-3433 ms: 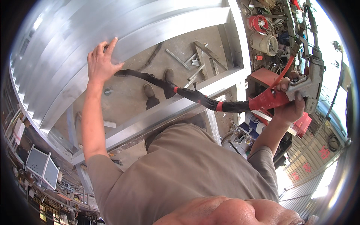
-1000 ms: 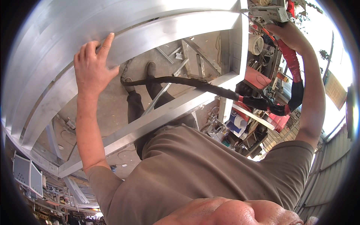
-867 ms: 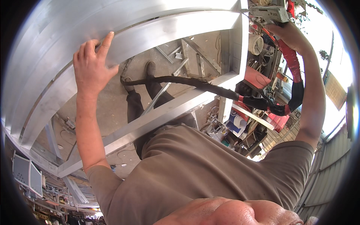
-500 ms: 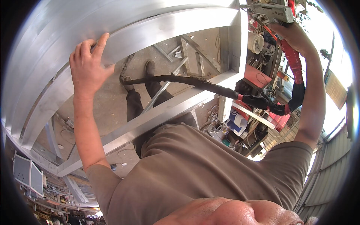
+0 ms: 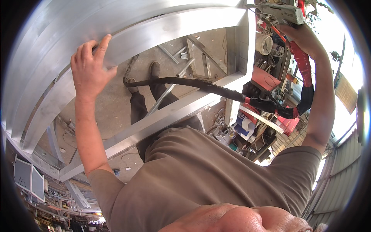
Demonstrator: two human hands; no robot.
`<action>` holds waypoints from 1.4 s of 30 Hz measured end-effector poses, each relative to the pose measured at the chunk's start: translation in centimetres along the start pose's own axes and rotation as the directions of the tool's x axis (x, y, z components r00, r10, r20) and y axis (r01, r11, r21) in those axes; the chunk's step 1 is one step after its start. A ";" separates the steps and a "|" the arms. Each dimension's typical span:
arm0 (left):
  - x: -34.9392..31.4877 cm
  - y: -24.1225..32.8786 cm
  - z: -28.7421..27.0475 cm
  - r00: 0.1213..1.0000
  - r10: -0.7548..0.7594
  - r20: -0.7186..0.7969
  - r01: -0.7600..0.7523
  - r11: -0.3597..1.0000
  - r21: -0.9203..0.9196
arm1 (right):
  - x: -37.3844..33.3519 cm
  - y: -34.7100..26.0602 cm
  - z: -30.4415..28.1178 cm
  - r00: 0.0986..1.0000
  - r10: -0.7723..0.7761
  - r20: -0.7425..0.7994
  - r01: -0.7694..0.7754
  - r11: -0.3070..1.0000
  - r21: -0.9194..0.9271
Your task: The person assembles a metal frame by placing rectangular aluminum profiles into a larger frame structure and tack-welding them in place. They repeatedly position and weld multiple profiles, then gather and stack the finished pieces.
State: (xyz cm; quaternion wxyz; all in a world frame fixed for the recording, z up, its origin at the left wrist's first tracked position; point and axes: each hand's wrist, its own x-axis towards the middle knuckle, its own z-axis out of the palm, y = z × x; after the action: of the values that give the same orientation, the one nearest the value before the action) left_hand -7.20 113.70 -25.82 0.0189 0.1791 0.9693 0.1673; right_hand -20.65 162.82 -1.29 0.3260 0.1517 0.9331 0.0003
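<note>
My left hand rests on a silver metal beam of a large frame, thumb and forefinger spread and the other fingers bent over it. At the upper right my right hand is wrapped around the handle of a grey, box-shaped welding gun. The narrow tip of the gun points left at the frame's far right corner; whether it touches the metal I cannot tell. From its handle a thick cable, bound in red and black tape, loops down and runs left across the frame opening.
A lower silver beam crosses in front of my body. Loose metal bars lie on the concrete floor beyond it. To the right stand a white bucket, a red bin and cluttered tools. A grey slatted wall rises at far right.
My left hand has shifted very slightly left along the beam. The welding gun and my right hand stay in practically the same place.
</note>
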 end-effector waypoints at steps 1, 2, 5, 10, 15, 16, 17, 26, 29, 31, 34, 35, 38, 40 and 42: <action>0.0 0.0 0.0 1.000 -0.003 0.009 0.003 1.000 -0.011 | 0.0 0.1 0.0 1.000 -0.016 -0.016 0.016 1.000 0.007; 0.0 0.0 0.0 1.000 -0.001 0.010 0.001 1.000 -0.011 | 0.0 0.3 0.0 1.000 -0.017 -0.011 0.017 1.000 0.004; 0.0 0.0 -0.1 1.000 -0.002 0.020 0.002 1.000 -0.010 | 0.6 0.7 0.0 0.999 0.031 0.029 -0.030 0.999 -0.023; 0.0 0.0 -0.1 1.000 0.011 0.004 -0.011 1.000 -0.008 | 1.0 1.1 -0.1 0.998 0.040 0.054 -0.037 0.998 -0.051; 0.0 0.1 0.0 1.000 0.016 -0.013 -0.016 1.000 0.005 | 1.1 0.2 -0.2 0.995 0.058 0.087 -0.058 0.998 -0.002; 0.0 0.1 0.1 1.000 0.015 -0.017 -0.015 1.000 -0.008 | 1.0 -0.1 -0.2 0.993 0.060 0.101 -0.062 0.998 0.017; 0.0 0.1 0.1 1.000 0.017 -0.026 -0.018 1.000 -0.010 | 0.9 -0.4 -0.1 0.991 0.066 0.118 -0.072 0.996 0.045; -0.1 -0.1 0.3 0.999 0.023 -0.027 -0.023 1.000 -0.005 | 0.2 -1.6 0.6 0.998 -0.068 -0.009 0.068 0.998 -0.005; -0.1 -0.2 0.4 0.998 0.046 -0.046 -0.046 0.999 0.001 | 0.7 -1.6 0.5 0.999 -0.012 0.032 0.014 0.998 -0.069; -0.1 -0.3 0.4 0.998 0.050 -0.045 -0.050 0.999 0.003 | 0.9 -1.6 0.5 0.999 -0.029 0.042 0.031 0.998 -0.058; -0.1 -0.3 0.3 0.998 0.043 -0.035 -0.043 0.999 0.005 | 1.0 -1.9 0.5 0.998 0.012 0.067 -0.008 0.999 -0.050; -0.1 -0.3 0.3 0.998 0.042 -0.036 -0.042 0.999 0.006 | 1.0 -2.0 0.4 0.995 0.030 0.096 -0.027 0.999 -0.029; 0.0 -0.3 0.2 0.998 0.044 -0.033 -0.044 0.999 0.006 | 0.9 -2.2 0.4 0.993 0.064 0.095 -0.057 0.996 -0.067; 0.0 -0.2 0.1 0.999 0.041 -0.027 -0.041 0.999 0.006 | 0.7 -2.2 0.4 0.998 0.032 0.062 -0.027 0.996 -0.080; 0.0 -0.2 0.1 0.999 0.038 -0.022 -0.038 0.999 0.016 | 0.6 -2.1 0.4 0.999 0.005 0.041 -0.002 0.997 -0.078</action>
State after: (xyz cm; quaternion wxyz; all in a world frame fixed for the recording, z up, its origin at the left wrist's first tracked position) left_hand -7.23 113.50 -26.01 0.0033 0.1957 0.9672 0.1621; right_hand -21.42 160.92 -2.15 0.3506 0.1403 0.9253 0.0342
